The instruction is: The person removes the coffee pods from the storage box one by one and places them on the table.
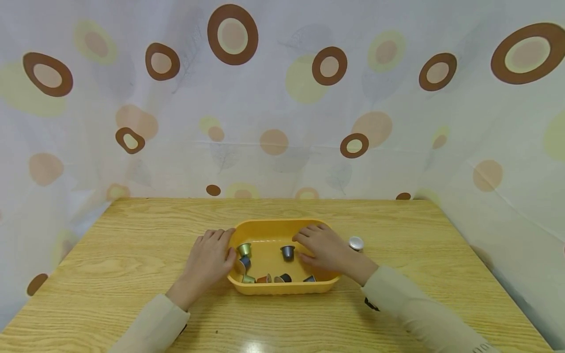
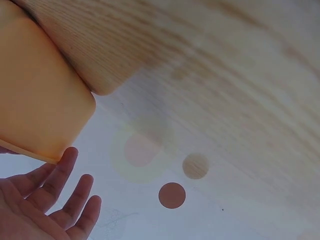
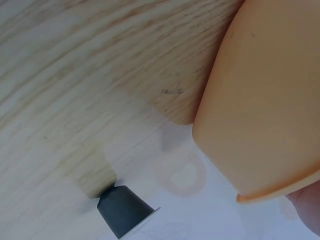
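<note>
And there sat the yellow tub (image 1: 287,289), middle of the wood-grained table (image 1: 132,255), with a hand at either end! The left hand (image 1: 209,255) was at its left end, fingers loosely stretched, one fingertip against the rim and nothing plainly gripped. Over the right end came the right hand (image 1: 324,247), fingers gently bent and well parted from the thumb, no capsule visible in its grasp; whether it pressed the rim, one couldn't tell. The tub looked light, smooth plastic, stiff enough to lift by the lip at both short ends. Inside, a dark capsule (image 1: 288,253) stood out near the right thumb, while a gold-green capsule (image 1: 244,250) and a blue capsule (image 1: 245,262) crowded the left end, and more lined the near wall, a rusty-brown capsule (image 1: 264,279) among them. Tapered little metallic cups, these, probably light, slick and easily dented (a pinch under the flange looked the safest hold). One stray capsule (image 1: 355,242) stood outside, just right of the tub, silver lid showing. Behind it all hung a creased, pale patterned sheet (image 1: 265,98), covered in brown rings and soft blobs.
</note>
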Tool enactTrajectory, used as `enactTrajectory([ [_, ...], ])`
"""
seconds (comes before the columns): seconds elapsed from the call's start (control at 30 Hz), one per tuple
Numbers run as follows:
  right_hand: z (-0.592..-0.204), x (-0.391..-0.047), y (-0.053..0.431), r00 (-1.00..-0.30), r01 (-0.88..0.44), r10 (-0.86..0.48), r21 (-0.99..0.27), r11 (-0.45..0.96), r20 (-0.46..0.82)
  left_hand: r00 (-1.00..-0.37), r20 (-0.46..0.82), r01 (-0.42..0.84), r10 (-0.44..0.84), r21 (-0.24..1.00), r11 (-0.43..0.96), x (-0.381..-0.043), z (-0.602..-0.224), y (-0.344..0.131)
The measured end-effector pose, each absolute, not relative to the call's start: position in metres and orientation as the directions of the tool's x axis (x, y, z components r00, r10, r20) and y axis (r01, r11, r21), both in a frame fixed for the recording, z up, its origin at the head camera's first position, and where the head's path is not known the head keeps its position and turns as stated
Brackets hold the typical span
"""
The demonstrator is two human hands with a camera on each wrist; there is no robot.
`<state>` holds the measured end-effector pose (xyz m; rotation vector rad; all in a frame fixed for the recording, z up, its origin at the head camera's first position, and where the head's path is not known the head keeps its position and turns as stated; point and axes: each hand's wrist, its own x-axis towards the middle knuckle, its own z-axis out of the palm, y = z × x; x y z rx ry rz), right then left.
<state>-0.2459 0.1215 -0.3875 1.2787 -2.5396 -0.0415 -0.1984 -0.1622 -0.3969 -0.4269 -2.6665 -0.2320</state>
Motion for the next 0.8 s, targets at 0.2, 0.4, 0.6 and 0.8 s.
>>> enactTrajectory([
  [0.2,-0.389,-0.248,0.116,-0.557,-0.799,-0.803,0.127,0.588,0.211,-0.869,0.426,0.323,0.252,0.101,0.941,-0.199,-0.398,-0.162],
  [0.4,-0.394,-0.252,0.113,-0.540,-0.816,-0.819,0.118,0.565,0.194,-0.864,0.435,0.327,0.254,0.100,0.940,-0.199,-0.398,-0.162],
  [0.6,-0.397,-0.255,0.111,-0.502,-0.834,-0.843,0.148,0.531,0.194,-0.857,0.445,0.331,0.258,0.094,0.939,-0.200,-0.400,-0.163],
  [0.8,-0.396,-0.255,0.109,-0.485,-0.846,-0.854,0.146,0.513,0.189,-0.861,0.441,0.329,0.254,0.102,0.939,-0.200,-0.400,-0.163],
])
